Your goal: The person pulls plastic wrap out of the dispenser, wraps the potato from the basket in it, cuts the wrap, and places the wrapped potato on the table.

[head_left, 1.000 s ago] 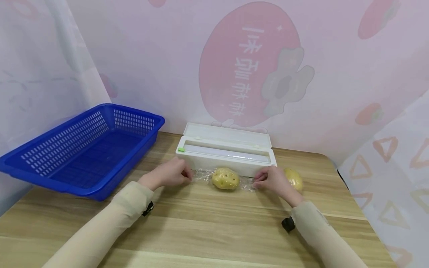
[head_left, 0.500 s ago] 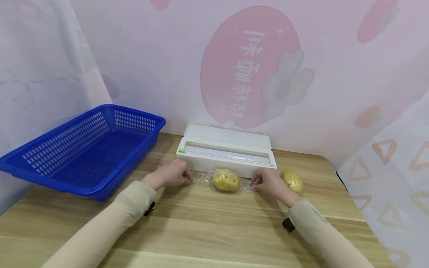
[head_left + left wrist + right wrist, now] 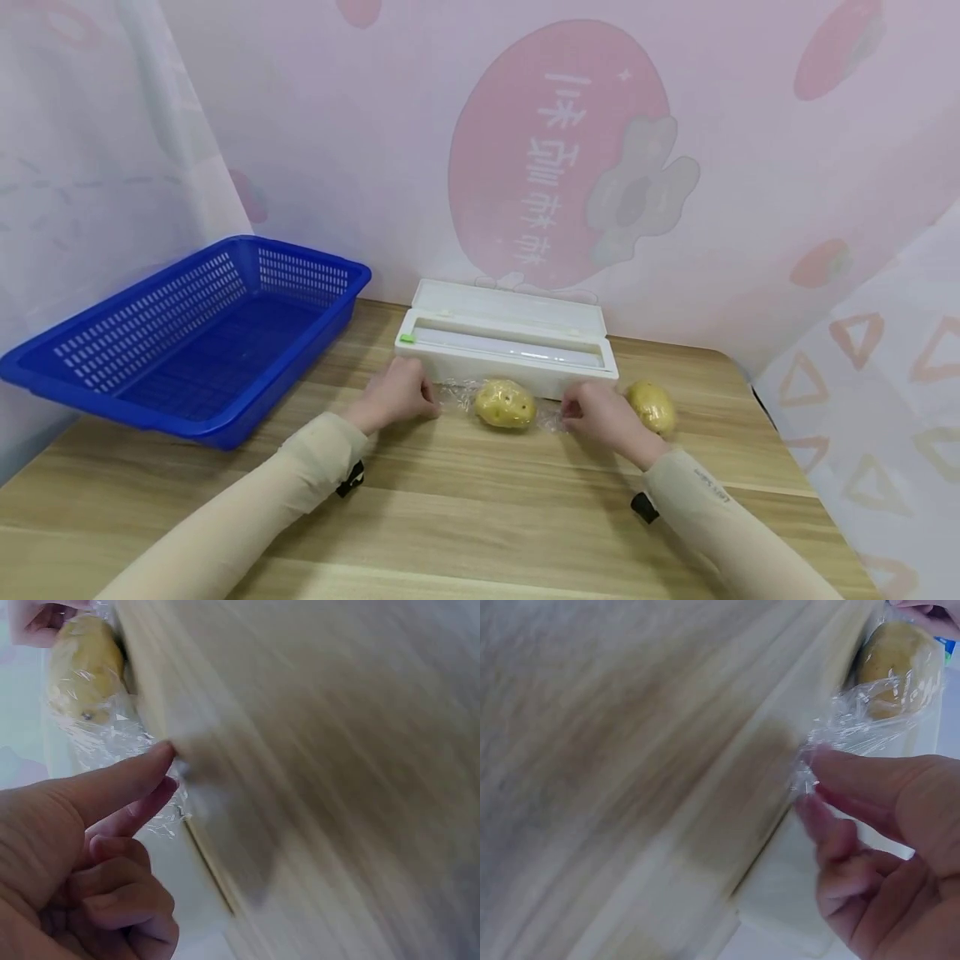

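A yellow potato (image 3: 506,404) wrapped in clear cling film lies on the table, with the film's loose ends spreading out to both sides. At its left, my left hand (image 3: 397,392) pinches one end of the cling film (image 3: 112,742) between thumb and index finger, the other fingers curled. On the opposite side my right hand (image 3: 600,417) pinches the other end, and crumpled film (image 3: 806,769) shows at its fingertips. Just beyond the right hand sits a second potato (image 3: 651,407), shiny with film.
Right behind the potato stands a white cling film dispenser (image 3: 480,364), lid raised, a film roll inside and a green slider (image 3: 407,338) at its left end. A blue plastic basket (image 3: 292,358) is at the left. The wooden table (image 3: 480,517) reaches a printed curtain (image 3: 375,167).
My left hand has shifted slightly right, closer to the wrapped potato. The right hand has moved a little left, and both potatoes stay in place.
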Available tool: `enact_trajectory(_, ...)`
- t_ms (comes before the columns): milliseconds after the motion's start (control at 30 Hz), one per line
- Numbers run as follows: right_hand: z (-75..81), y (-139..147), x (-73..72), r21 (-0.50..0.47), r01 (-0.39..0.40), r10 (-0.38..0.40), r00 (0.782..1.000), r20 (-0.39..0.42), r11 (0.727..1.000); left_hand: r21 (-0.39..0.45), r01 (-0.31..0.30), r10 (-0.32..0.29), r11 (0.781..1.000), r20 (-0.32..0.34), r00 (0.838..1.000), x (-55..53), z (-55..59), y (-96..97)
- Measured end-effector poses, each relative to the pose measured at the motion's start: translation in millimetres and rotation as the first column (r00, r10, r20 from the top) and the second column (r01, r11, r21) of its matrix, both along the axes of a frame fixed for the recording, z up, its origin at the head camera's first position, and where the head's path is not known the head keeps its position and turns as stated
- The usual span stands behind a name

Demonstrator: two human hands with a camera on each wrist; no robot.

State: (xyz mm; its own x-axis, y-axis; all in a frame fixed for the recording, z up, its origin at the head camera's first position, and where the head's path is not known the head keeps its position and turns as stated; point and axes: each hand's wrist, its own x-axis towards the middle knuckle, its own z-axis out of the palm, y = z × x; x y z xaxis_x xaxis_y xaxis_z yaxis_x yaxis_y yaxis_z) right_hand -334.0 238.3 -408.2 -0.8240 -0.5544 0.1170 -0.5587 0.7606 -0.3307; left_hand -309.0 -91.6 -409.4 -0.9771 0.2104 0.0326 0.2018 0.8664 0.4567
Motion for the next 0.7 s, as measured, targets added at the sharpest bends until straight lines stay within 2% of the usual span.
enact_trajectory(133,5.6,3.2,3.9,0.043,-0.036,0.038,0.999,-0.032,0.998,0.044,0.0,0.0,0.999,0.004,1.0,4.6,3.9,5.8)
enact_trajectory(200,11.9,5.4,5.5,0.031,-0.04,0.04,0.999,-0.021,0.999,0.085,0.003,-0.001,0.996,-0.03,1.0,8.3,8.2,12.1)
enact_trajectory(367,24.9,4.7,5.7,-0.118,-0.045,0.046,0.999,0.004,0.992,0.185,0.025,0.004,0.982,-0.153,0.988,18.6,18.4,37.7)
enact_trajectory(433,26.0,1.0,5.6,-0.2,-0.046,0.048,0.999,0.003,0.979,0.216,0.03,0.008,0.976,-0.175,0.985,22.4,19.4,49.4)
enact_trajectory(567,22.2,-10.3,6.8,-0.323,-0.027,0.029,1.0,0.001,0.946,0.246,0.032,0.022,0.969,-0.214,0.977,29.4,17.8,70.2)
enact_trajectory(700,14.5,-22.5,8.4,-0.374,-0.021,0.031,0.999,0.021,0.927,0.232,0.018,0.047,0.973,-0.272,0.961,34.4,13.6,82.8)
